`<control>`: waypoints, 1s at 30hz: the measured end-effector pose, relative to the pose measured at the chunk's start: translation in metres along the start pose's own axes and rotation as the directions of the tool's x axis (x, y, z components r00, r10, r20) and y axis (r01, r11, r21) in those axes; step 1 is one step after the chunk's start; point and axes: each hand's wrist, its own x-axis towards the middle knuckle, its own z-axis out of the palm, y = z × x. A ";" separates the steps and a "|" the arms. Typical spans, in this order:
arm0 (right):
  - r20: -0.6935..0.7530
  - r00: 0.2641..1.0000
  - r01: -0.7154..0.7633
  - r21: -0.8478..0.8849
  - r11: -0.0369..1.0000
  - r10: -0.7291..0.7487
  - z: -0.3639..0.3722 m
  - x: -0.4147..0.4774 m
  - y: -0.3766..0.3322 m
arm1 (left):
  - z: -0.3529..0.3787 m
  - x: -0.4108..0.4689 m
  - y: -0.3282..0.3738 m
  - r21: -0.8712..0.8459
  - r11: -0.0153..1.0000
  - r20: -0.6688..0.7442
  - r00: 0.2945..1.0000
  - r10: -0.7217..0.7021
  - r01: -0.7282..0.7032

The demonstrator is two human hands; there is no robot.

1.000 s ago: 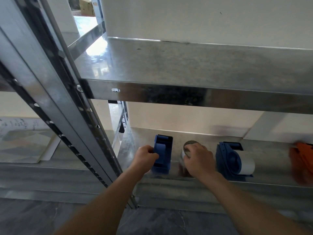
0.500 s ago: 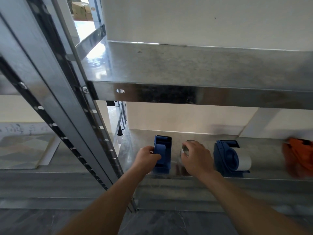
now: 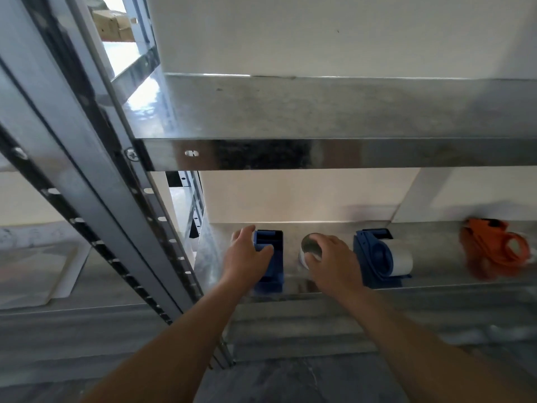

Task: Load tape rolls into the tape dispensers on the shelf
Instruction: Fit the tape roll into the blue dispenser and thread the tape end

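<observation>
You're curling your right hand (image 3: 334, 263) over the tape roll (image 3: 309, 247), which is sitting on the lower shelf (image 3: 433, 251) just right of the empty blue dispenser (image 3: 276, 267) your left hand (image 3: 247, 257) is gripping. Roll's looking light and stiff, probably slick-sided, so I'd be pinching rim and core.

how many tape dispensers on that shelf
3. A blue dispenser gripped by the left hand; a second blue dispenser, loaded, right of the right hand, which holds a roll; an orange dispenser far right, blurred. Others may lie out of frame.
</observation>
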 end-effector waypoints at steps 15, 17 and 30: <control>-0.179 0.977 -0.089 0.140 0.986 0.114 -0.087 -0.066 0.090 | 0.092 -0.065 0.110 0.098 0.945 0.006 0.949 0.314 -0.313; -0.201 0.968 -0.121 0.138 0.983 0.148 -0.105 -0.080 0.114 | 0.114 -0.081 0.130 0.086 0.939 0.012 0.942 0.334 -0.334; -0.371 0.884 -0.229 0.184 0.956 0.283 -0.216 -0.161 0.248 | 0.243 -0.162 0.243 0.006 0.859 0.141 0.851 0.506 -0.512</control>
